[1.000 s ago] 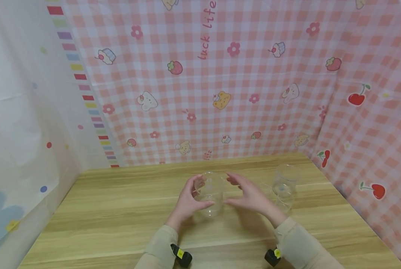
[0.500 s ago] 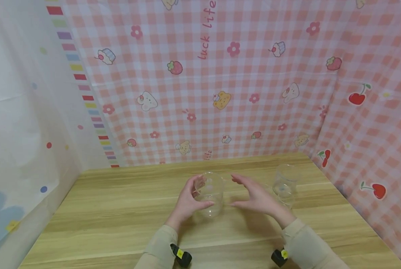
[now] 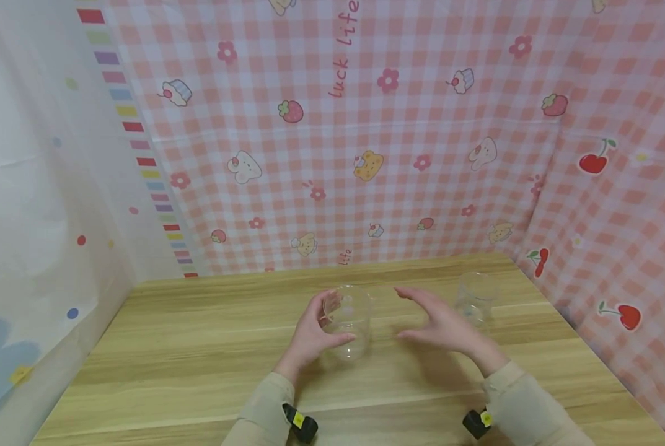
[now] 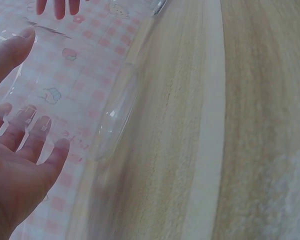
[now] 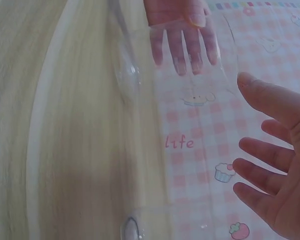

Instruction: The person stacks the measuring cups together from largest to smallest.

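A clear, see-through cup (image 3: 359,325) stands on the wooden table near the middle of the head view. My left hand (image 3: 311,333) holds it from the left, thumb across the near side and fingers round the far side. Through its wall the left fingers (image 4: 35,135) show in the left wrist view. My right hand (image 3: 440,322) is apart from the cup on its right, fingers spread and thumb out, holding nothing. In the right wrist view the cup's thick base (image 5: 127,75) is toward the upper left.
Another clear cup (image 3: 477,288) stands at the right, behind the right hand, which partly hides the clear things there. Pink checked cloth (image 3: 332,186) walls the back and right of the table (image 3: 198,347); white cloth (image 3: 31,186) hangs at left.
My right hand has drawn away from the cup to the right, now covering more of the clear things there. The left hand and its cup have stayed in place.
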Demonstrator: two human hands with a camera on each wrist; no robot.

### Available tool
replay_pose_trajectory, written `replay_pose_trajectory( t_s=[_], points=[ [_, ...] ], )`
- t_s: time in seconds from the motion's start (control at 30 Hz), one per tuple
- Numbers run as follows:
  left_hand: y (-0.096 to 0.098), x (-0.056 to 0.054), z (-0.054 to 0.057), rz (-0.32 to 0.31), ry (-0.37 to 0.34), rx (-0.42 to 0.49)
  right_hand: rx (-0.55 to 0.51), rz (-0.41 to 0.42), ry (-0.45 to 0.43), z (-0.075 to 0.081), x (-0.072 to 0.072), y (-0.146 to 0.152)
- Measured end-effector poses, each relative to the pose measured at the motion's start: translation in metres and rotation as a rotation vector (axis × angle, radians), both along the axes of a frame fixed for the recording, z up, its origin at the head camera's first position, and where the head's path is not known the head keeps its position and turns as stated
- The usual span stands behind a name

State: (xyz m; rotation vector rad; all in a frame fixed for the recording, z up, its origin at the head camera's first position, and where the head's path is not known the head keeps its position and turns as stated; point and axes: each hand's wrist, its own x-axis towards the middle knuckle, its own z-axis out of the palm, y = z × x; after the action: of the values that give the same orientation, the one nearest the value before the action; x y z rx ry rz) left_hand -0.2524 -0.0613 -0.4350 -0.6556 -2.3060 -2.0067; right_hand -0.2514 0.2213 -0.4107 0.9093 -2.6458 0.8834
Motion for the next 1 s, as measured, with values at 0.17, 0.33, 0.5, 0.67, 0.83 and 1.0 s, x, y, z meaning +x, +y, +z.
replay_pose_trajectory(
  t_s=[0.17, 0.33, 0.5, 0.67, 0.83, 1.0],
  points=[
    [0.0, -0.001, -0.001, 0.006, 0.007, 0.003, 0.006, -0.008, 0.0, 0.005, 0.001, 0.009],
    [0.0, -0.002, -0.002, 0.006, 0.01, -0.001, 0.02, -0.019, -0.002, 0.009, 0.001, 0.017],
    [-0.001, -0.002, 0.0, -0.004, 0.018, -0.003, 0.035, -0.02, 0.0, 0.012, 0.001, 0.025],
    [0.0, -0.005, -0.004, -0.009, 0.014, -0.005, 0.064, -0.012, 0.011, 0.015, 0.0, 0.035],
    [0.0, -0.017, -0.024, 0.008, 0.013, 0.003, 0.082, -0.016, 0.007, 0.019, 0.0, 0.045],
    [-0.001, -0.022, -0.033, 0.018, 0.017, -0.008, 0.094, -0.02, 0.013, 0.023, 0.0, 0.054]
  ],
)
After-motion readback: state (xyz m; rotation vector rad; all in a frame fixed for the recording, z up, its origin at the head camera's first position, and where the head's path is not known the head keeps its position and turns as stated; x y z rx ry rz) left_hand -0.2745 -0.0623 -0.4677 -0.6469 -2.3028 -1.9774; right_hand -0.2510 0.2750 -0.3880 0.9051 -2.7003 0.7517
